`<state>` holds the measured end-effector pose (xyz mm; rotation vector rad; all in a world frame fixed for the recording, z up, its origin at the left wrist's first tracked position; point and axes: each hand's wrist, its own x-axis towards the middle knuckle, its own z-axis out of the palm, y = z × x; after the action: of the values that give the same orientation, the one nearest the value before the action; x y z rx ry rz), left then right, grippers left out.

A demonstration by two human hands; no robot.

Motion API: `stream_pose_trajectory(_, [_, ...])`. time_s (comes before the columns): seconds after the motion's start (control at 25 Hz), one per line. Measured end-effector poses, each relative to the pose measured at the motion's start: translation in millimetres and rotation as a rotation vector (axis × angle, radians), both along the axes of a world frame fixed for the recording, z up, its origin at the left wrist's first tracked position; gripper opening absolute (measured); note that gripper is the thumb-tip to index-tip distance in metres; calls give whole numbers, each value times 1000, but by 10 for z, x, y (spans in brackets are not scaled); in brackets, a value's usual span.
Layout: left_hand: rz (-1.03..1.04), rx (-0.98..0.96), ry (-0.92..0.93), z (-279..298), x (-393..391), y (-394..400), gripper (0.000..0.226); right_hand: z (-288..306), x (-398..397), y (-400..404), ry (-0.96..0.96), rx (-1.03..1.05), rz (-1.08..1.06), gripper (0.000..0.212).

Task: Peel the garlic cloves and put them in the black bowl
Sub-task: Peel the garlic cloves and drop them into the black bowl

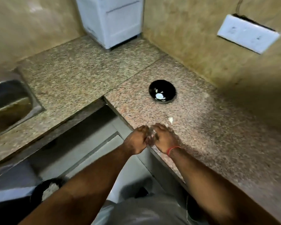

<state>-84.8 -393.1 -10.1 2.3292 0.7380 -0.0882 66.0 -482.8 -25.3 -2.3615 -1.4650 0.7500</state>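
While the black bowl (162, 91) at twelve o'clock already held pale peeled garlic (159, 95), the left hand (137, 140) and right hand (163, 138) pinched a clove (152, 135) together at the counter (217, 127) edge; a scrap (171, 119) lay at one o'clock, so peeling seemed unfinished

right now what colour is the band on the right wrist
Red, seen in the head view: the band by the right hand.

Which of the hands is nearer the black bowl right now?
Right. The right hand sits just below the black bowl; the left hand is beside it, further left.
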Motion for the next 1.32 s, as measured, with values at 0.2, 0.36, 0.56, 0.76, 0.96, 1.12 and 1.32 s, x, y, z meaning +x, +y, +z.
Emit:
stream_pose_trajectory(0.2, [-81,9,102,-217,824,-120,47,-65,646,-410,-46,-6,-141,53])
stream_pose_trajectory(0.36, [-74,7,301,-382,1075,-22,67,-215,924,-428,-78,-60,-231,47])
stream_pose_trajectory(0.56, [-76,44,301,-355,1229,20,70,-300,975,-349,-99,-37,-255,44])
stream_pose_trajectory(0.76, [-77,79,229,-388,1264,138,42,-339,1035,-277,-74,-63,-271,41])
stream_pose_trajectory(0.96, [-76,80,274,-498,1264,440,52,-189,1101,-4,68,70,-241,29])
stream_pose_trajectory(1.12, [-79,86,273,-400,1248,669,49,122,1178,574,156,264,-312,32])
stream_pose_trajectory(1.32, [-47,101,227,-441,1279,974,53,197,1478,1363,106,307,-365,36])
